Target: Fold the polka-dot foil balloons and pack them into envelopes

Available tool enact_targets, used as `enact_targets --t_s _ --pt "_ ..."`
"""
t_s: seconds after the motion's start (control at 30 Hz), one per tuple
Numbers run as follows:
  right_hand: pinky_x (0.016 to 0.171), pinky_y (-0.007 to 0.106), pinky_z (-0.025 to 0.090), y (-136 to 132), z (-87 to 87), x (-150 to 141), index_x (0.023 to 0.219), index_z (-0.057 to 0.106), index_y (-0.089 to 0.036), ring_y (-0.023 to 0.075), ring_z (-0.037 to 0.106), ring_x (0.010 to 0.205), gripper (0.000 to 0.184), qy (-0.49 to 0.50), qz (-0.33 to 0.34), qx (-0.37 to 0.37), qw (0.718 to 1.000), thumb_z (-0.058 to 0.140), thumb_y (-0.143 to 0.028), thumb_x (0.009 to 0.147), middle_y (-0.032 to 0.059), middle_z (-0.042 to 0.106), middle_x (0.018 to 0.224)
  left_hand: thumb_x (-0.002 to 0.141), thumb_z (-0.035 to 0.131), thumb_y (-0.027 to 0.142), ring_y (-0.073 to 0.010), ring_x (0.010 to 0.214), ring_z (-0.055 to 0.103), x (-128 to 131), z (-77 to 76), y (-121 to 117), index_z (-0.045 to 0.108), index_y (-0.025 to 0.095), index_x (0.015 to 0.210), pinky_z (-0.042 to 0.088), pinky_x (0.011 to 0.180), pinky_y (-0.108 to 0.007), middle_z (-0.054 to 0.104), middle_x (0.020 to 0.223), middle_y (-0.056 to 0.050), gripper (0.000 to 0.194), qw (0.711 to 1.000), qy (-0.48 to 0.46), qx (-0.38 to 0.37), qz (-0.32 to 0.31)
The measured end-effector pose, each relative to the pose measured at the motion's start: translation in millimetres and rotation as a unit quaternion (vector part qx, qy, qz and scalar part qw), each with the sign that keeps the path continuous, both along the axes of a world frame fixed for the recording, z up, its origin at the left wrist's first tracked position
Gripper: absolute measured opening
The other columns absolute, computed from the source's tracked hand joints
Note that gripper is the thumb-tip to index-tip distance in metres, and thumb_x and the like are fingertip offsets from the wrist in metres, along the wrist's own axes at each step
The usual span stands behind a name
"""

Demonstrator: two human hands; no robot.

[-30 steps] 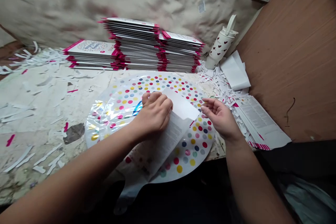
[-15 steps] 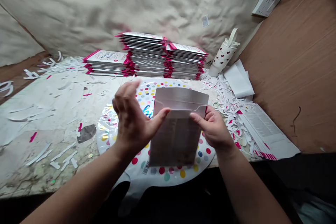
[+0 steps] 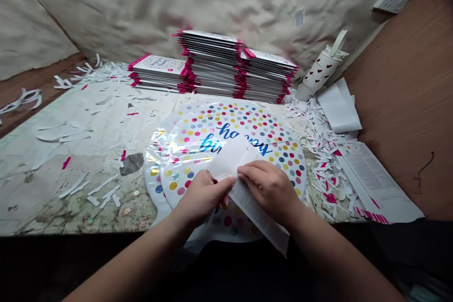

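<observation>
A flat card envelope (image 3: 262, 219), white with rows of small print, is held tilted between my hands over the table's front edge. Its pale upper part (image 3: 230, 156) angles up past my fingertips. My left hand (image 3: 201, 196) is closed on its left side, thumb near the bend. Pinched fingers of my right hand (image 3: 269, 186) grip the same area from the right; what lies exactly between them is hidden. Beneath lie flat, overlapping foil balloons (image 3: 184, 127) with coloured dots and blue lettering, partly covered by my hands.
Stacks of pink-edged white packets (image 3: 212, 63) stand against the back wall. A heart-patterned tumbler (image 3: 320, 71) leans at their right. Paper scraps (image 3: 318, 160) litter both sides. Printed flat cards (image 3: 378, 184) lie at the right edge, below a folded white sheet (image 3: 339, 106).
The envelope has turned from upright to slanted. My left hand, raised with spread fingers before, has closed on it. My right hand has shifted left to the bend. The whole view has shifted slightly.
</observation>
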State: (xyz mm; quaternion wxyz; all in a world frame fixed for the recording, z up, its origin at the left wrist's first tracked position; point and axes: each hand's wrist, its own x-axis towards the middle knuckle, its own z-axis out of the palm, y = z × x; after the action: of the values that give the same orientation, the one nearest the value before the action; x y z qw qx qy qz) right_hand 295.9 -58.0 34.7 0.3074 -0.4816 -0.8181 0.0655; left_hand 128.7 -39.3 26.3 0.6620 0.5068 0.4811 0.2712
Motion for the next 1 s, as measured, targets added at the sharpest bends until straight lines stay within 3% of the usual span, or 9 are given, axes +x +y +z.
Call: enact_targets --t_s 0.2,0.4,0.6,0.7,0.8,0.87,0.9,0.93,1.0 --pt "0.073 0.031 0.046 2.0 0.2 -4.3 0.081 0.062 -0.014 0.0197 0.058 0.08 0.019 -0.054 -0.014 -0.005 0.998 0.044 -0.012 0.086 0.0088 0.064 0.082 0.078 0.057 0.038 -0.0067 0.038 0.039 0.3 2.3 -4.1 0.05 0.014 0.044 0.029 0.042 -0.019 0.047 0.04 0.002 0.042 0.999 0.037 0.033 -0.016" --pt "0.07 0.024 0.045 5.6 3.3 7.8 0.088 0.06 -0.015 0.015 0.059 0.076 0.017 -0.014 -0.008 -0.067 0.998 0.045 -0.009 0.085 0.0048 0.065 0.081 0.078 0.057 0.036 -0.0082 0.039 0.045 0.5 0.8 -3.8 0.056 0.013 0.045 0.035 0.043 -0.019 0.053 0.039 0.0 0.041 0.999 0.037 0.01 -0.017" --pt "0.055 0.028 0.038 -5.2 16.3 -13.1 0.071 0.057 -0.015 0.0183 0.053 0.063 0.016 -0.234 0.008 -0.006 0.972 0.046 -0.006 0.08 0.0065 0.059 0.068 0.077 0.058 0.03 -0.0089 0.041 0.049 5.6 2.7 -4.4 0.057 0.013 0.053 0.036 0.041 -0.018 0.056 0.043 0.001 0.029 0.999 0.038 0.028 -0.025" --pt "0.052 0.027 0.035 0.2 16.9 -6.9 0.069 0.055 -0.016 0.0185 0.05 0.06 0.015 -0.278 -0.004 0.03 0.96 0.046 -0.006 0.076 0.0073 0.057 0.066 0.076 0.058 0.03 -0.0093 0.041 0.05 6.2 5.3 -5.2 0.057 0.013 0.056 0.038 0.041 -0.018 0.057 0.045 0.001 0.026 0.999 0.025 0.026 -0.029" --pt "0.049 0.028 0.034 16.9 12.8 40.6 0.069 0.057 -0.015 0.018 0.05 0.057 0.015 -0.284 -0.159 0.008 0.945 0.045 -0.007 0.074 0.0085 0.058 0.064 0.076 0.058 0.034 -0.0114 0.043 0.053 -1.6 4.2 -3.5 0.061 0.012 0.059 0.042 0.045 -0.02 0.059 0.046 -0.001 0.028 0.999 0.036 -0.003 -0.021" --pt "0.048 0.029 0.034 26.1 11.2 78.0 0.07 0.06 -0.014 0.0191 0.051 0.054 0.017 -0.276 -0.337 -0.026 0.9 0.044 -0.009 0.075 0.0108 0.06 0.065 0.076 0.059 0.037 -0.0127 0.044 0.054 -8.6 0.5 -1.7 0.062 0.011 0.059 0.043 0.047 -0.022 0.06 0.047 -0.003 0.031 0.999 0.046 -0.013 0.0" --pt "0.049 0.031 0.037 27.8 11.3 90.6 0.072 0.062 -0.014 0.0206 0.054 0.057 0.018 -0.254 -0.386 -0.038 0.886 0.045 -0.012 0.076 0.0119 0.062 0.068 0.076 0.059 0.038 -0.013 0.044 0.054 -11.1 -1.7 -0.9 0.063 0.011 0.058 0.044 0.047 -0.022 0.06 0.047 -0.004 0.032 0.999 0.046 -0.016 0.01" --pt "0.052 0.032 0.04 27.0 11.9 96.4 0.077 0.064 -0.015 0.0216 0.057 0.062 0.018 -0.217 -0.385 -0.046 0.896 0.045 -0.014 0.078 0.0117 0.065 0.074 0.075 0.059 0.038 -0.0132 0.045 0.055 -12.3 -3.8 -0.6 0.063 0.011 0.058 0.043 0.047 -0.022 0.061 0.048 -0.004 0.033 0.999 0.046 -0.021 0.017" --pt "0.063 0.034 0.047 19.0 13.7 86.4 0.088 0.065 -0.018 0.021 0.061 0.073 0.019 -0.127 -0.255 -0.077 0.956 0.047 -0.019 0.082 0.0079 0.067 0.084 0.075 0.059 0.037 -0.0129 0.044 0.054 -10.1 -6.0 -1.2 0.063 0.01 0.055 0.042 0.047 -0.022 0.061 0.047 -0.004 0.034 0.999 0.045 -0.022 0.015"
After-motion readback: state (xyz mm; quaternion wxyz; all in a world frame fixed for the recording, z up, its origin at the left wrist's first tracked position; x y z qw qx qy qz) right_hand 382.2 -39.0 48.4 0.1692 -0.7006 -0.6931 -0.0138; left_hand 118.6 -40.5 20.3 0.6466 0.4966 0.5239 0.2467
